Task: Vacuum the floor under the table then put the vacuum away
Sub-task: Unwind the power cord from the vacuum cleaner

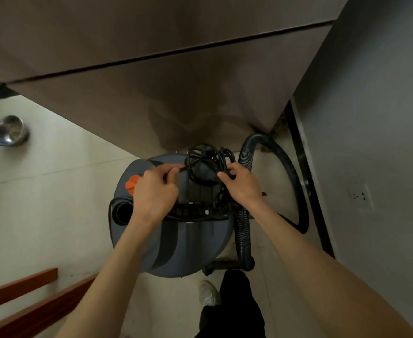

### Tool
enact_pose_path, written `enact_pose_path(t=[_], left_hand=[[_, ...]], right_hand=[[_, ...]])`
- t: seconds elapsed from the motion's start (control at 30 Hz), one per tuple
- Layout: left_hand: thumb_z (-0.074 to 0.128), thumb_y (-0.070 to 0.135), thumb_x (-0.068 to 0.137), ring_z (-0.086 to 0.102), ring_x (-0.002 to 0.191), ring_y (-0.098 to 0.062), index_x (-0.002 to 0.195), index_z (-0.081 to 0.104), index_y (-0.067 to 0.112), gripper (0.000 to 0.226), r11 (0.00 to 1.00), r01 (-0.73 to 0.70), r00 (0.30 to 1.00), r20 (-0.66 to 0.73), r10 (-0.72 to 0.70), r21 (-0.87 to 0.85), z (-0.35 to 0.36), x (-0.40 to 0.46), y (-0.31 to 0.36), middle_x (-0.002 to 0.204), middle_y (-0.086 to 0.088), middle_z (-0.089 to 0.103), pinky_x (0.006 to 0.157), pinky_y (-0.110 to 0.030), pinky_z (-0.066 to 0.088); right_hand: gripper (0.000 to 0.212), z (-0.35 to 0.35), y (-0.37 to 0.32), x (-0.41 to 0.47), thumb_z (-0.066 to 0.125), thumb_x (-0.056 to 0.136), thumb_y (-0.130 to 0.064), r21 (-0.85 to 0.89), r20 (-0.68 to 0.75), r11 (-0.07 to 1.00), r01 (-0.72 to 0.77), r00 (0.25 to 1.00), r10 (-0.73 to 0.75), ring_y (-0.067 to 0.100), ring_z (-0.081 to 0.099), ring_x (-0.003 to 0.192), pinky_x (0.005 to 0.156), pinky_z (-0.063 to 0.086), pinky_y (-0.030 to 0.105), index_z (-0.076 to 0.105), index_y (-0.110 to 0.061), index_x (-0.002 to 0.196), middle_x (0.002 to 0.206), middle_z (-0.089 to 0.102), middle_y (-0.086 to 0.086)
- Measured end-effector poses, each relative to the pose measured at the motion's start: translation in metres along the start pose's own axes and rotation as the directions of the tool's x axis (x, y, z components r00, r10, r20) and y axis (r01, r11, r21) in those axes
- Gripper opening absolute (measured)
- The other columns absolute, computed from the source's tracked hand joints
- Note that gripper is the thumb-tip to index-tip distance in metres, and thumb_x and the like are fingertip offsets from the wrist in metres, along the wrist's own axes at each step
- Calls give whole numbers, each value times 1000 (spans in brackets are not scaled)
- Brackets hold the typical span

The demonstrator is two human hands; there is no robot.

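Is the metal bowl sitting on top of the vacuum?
No, the metal bowl sits on the floor, well apart from the vacuum.

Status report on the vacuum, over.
Both hands on the coiled black power cord: left hand pinching a strand, right hand gripping the loops. Grey canister vacuum standing by the wall. Black ribbed hose looped alongside, near the feet.

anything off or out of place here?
Nothing damaged or spilled. The black power cord sits in a loose tangle on top of the grey canister vacuum, held by the left hand and right hand. The black ribbed hose sprawls across the floor beside the vacuum.
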State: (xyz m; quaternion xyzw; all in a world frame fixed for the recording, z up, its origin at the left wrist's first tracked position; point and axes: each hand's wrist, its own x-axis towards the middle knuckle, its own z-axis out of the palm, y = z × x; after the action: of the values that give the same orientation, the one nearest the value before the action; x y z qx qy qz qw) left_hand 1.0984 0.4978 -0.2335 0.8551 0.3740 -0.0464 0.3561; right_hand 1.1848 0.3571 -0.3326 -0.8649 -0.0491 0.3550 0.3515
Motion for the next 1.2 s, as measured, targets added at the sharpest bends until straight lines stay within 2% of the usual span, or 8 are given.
enact_pose_path(t=[0.23,0.4,0.53,0.67,0.8,1.0,1.13,1.2], left_hand=[[41,14,99,44,60,-11,102,68,18,27,941,76,997,44,-66,-329,-21,3,-3,65,-1,53,63,-29,36],[43,11,98,51,68,-15,94,63,16,21,960,113,991,105,-89,-255,-37,-5,-24,74,-1,60,62,-22,39],[58,26,91,57,75,10,95,69,21,13,965,-6,997,77,27,-263,-48,-13,-15,86,11,66,69,-3,42],[65,23,87,61,87,0,100,73,21,16,982,-24,991,122,48,-190,-39,-4,-4,88,12,67,83,-14,44],[58,9,91,58,65,15,93,68,18,13,870,48,994,113,9,-490,-36,6,15,74,15,66,64,-1,40],[55,17,94,59,82,-27,107,69,8,21,782,111,990,4,-138,-613,-29,12,27,94,-12,62,79,-27,49],[52,19,95,57,76,-1,111,67,11,23,862,66,964,-191,-185,-502,-41,13,-13,94,-1,68,72,-13,44],[47,17,98,59,91,-12,117,64,9,27,898,83,960,-208,-189,-433,-44,15,-34,98,-1,65,76,-16,43]], right_hand=[[31,4,-12,18,55,93,-39,-66,20,994,-89,996,90,24,61,96,80,49,34,62,-11,104,102,64,6],[40,8,-10,20,63,87,-39,-77,79,990,-119,989,125,28,56,108,94,48,42,60,-13,117,125,50,10],[50,12,-14,18,67,84,-37,-56,-5,986,-159,987,159,30,57,106,92,50,45,52,-13,125,124,51,13],[38,14,-21,14,68,85,-32,-66,-70,980,-189,980,185,30,57,99,89,50,44,52,-11,112,117,53,14],[36,14,-22,10,62,89,-36,-135,-74,980,-149,987,140,31,56,103,86,47,36,55,-11,114,116,54,12],[59,16,-17,10,69,85,-33,-82,-58,979,-186,982,182,31,50,117,93,43,35,42,-3,128,129,46,15],[87,22,-1,13,76,71,-48,56,3,933,-356,934,356,28,54,117,95,49,37,40,-2,136,133,51,15],[85,21,4,13,74,72,-50,49,53,925,-376,926,373,27,55,115,96,49,38,42,-4,136,131,54,12]])
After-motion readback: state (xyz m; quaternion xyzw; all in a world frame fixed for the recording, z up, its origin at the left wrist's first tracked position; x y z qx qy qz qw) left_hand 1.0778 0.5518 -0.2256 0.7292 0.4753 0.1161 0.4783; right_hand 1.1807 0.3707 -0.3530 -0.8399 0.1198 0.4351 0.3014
